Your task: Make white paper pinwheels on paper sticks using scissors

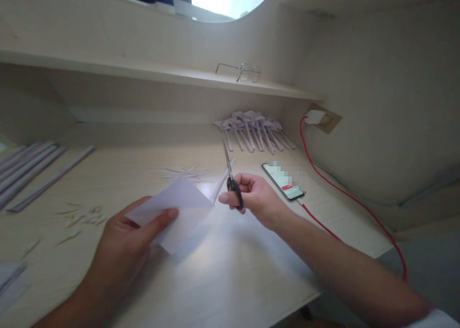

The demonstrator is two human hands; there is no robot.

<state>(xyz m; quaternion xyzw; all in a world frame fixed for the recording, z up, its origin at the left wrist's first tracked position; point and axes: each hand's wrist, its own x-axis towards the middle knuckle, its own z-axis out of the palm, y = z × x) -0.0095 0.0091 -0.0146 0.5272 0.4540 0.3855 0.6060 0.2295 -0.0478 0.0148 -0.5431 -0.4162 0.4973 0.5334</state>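
My left hand [132,237] pinches a white sheet of paper [183,208] between thumb and fingers, raised above the desk. In my right hand [251,196] is a pair of scissors [230,169] with black handles, its blades pointing up and away from me. The blades look closed and stand apart from the sheet's right corner. A narrow white paper strip [218,186] shows between the sheet and the scissors; whether it is joined to the sheet I cannot tell. Behind the sheet, thin paper slivers [183,173] lie scattered on the desk.
Folded paper pinwheel-like pieces on sticks [251,129] are heaped at the back right. A phone [283,181] lies right, its red cable [345,193] running to a wall plug [315,117]. Rolled paper tubes [28,169] and small yellowish bits [84,216] lie left. Glasses [247,72] rest on the shelf.
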